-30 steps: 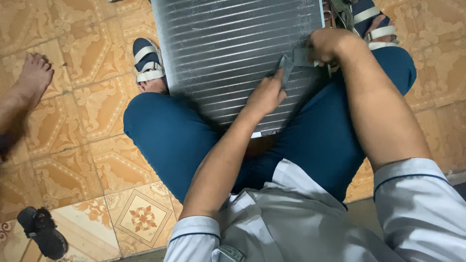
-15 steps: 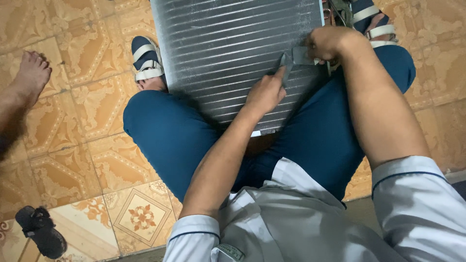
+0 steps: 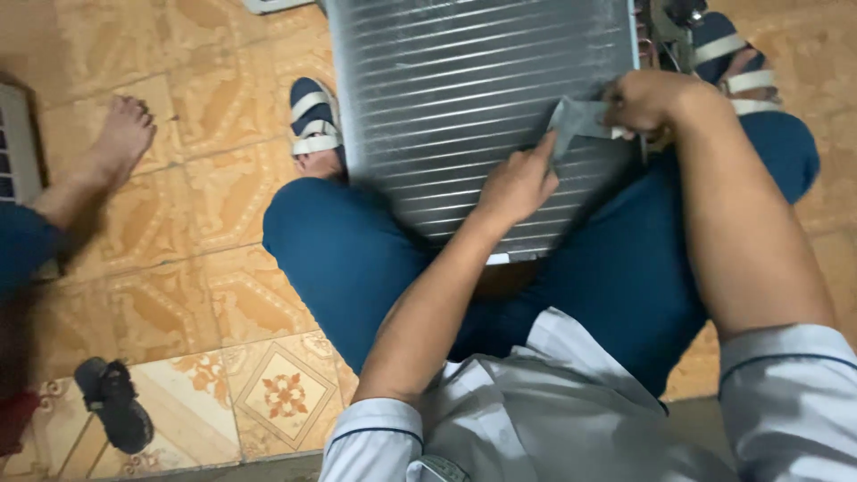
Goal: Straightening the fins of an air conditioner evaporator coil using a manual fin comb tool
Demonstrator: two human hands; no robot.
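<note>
A large finned metal radiator core (image 3: pixel 455 98) leans between my knees, its lower edge resting on my blue trousers. My left hand (image 3: pixel 516 186) presses on the fins, with its fingertips touching the lower end of a small grey metal strip (image 3: pixel 573 120). My right hand (image 3: pixel 644 100) grips the other end of that strip at the core's right edge. Both my feet wear blue and white striped sandals (image 3: pixel 311 118) on either side of the core.
Orange patterned floor tiles (image 3: pixel 205 205) lie all around. Another person's bare foot (image 3: pixel 107 152) and blue-clad leg sit at the left. A black sandal (image 3: pixel 114 403) lies at the lower left. A grey grille (image 3: pixel 12 143) shows at the left edge.
The view has shifted, so the scene sits further right and lower. Both hands stay on the grey strip against the fins, with hardly any movement.
</note>
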